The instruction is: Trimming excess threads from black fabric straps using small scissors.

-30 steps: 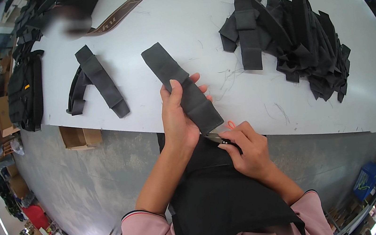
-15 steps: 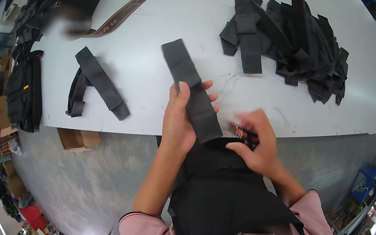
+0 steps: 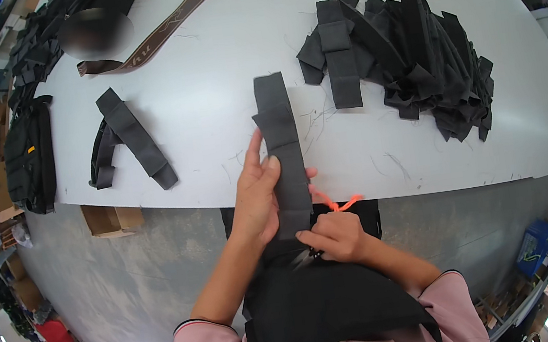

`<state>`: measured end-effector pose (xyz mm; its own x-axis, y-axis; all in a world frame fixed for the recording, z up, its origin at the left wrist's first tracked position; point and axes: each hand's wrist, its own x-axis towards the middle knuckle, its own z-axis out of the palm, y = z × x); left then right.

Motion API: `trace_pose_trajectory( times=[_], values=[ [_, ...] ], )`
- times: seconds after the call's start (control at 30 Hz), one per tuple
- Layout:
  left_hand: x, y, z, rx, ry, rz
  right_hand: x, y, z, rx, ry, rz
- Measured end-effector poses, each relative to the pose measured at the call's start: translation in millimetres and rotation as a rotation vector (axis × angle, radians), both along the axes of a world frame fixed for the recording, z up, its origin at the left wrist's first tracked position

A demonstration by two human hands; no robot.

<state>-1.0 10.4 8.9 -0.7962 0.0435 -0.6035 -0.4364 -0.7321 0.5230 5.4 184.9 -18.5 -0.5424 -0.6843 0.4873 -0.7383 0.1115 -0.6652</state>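
Head view, left to right:
Far left edge: dark garments heaped over the end of the white table, same place as a second ago.
Cardboard box: on the grey floor just under the table's near edge, unmoved.
Loose strips: two or three black webbing pieces lying crossed on the table, well apart from the hands, unchanged.
Brown printed band: stretched diagonally across the far side of the table, as before.
Left hand: closed around the lower part of the black strip, thumb on one side, fingers across its face; grip firm, not spread.
Black strip: held at the table's near edge, now standing almost straight away from the body, its far end resting on the table; a second ago slanted toward the upper left, half a second ago already nearly upright.
Right hand: curled shut at the strip's lower end, below the table edge; what sits inside the fist not clear, an orange piece poking out just above it. Earlier spread flatter beside the left hand, now lower and tighter.
Black apron: across the lap, under both wrists.
Right: big pile of black strips on the table, untouched.
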Motion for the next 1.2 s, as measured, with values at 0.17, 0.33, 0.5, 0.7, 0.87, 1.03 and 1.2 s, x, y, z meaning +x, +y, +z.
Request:
trace_pose_trajectory(
  times=[0.17,0.33,0.5,0.7,0.87,1.03,1.2],
  values=[
    [3,9,9,-0.152,0.279,-0.017,-14,-3,16,-0.08,-0.313,-0.212],
    [5,8,8,-0.163,0.307,-0.097,-18,18,37,-0.113,-0.897,-0.26],
    [3,10,17,-0.184,0.267,-0.067,-34,24,32,0.055,-0.509,-0.446],
    [4,12,19,-0.173,0.263,-0.084,-33,18,32,0.056,-0.438,-0.41],
    [7,9,18,-0.164,0.268,-0.145,-34,16,35,0.108,-0.288,-0.441],
    [10,8,16,-0.161,0.244,-0.125,-30,22,40,0.08,-0.267,-0.456],
    [9,9,18,-0.139,0.237,-0.154,-36,17,39,0.105,-0.283,-0.446]
  ],
)
